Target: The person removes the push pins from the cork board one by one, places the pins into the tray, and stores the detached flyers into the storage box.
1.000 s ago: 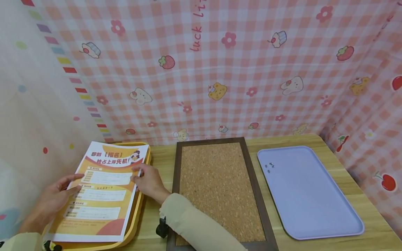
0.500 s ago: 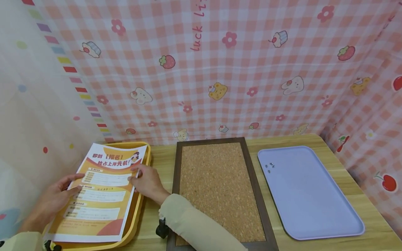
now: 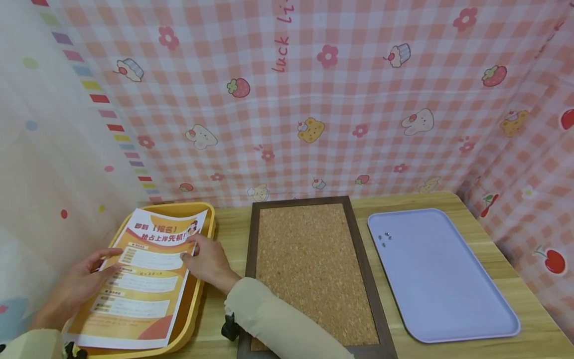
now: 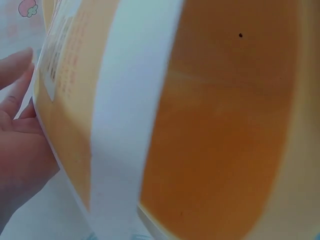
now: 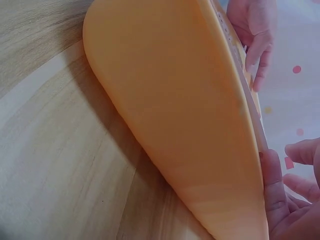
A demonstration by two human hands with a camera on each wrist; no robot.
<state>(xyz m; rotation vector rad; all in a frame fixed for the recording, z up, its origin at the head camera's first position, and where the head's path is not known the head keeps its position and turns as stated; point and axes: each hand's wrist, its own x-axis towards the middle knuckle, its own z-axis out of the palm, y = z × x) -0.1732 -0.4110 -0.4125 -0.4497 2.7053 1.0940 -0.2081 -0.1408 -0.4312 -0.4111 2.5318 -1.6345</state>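
Note:
A printed orange-and-white paper flyer (image 3: 143,279) lies over the yellow tray (image 3: 194,309) at the left of the table in the head view. Its sheet bows slightly upward across the middle. My left hand (image 3: 78,284) holds the flyer's left edge between thumb and fingers. On the opposite side, my right hand (image 3: 208,259) pinches the upper right edge, close over the tray's rim. In the left wrist view, the white border of the flyer (image 4: 130,110) stands above the tray's orange floor (image 4: 225,125). The right wrist view shows the tray's outer wall (image 5: 170,100) beside the fingers.
A cork board (image 3: 314,269) with a dark wooden frame lies mid-table, partly under my right sleeve (image 3: 282,319). Further right is a lilac tray (image 3: 448,279) with several small metallic pieces (image 3: 384,238) near its upper left corner. A checked curtain (image 3: 269,99) hangs behind.
The flyer's top edge has come slightly down toward me and the sheet now bows more. My right hand has shifted a little left; the left hand has edged slightly right.

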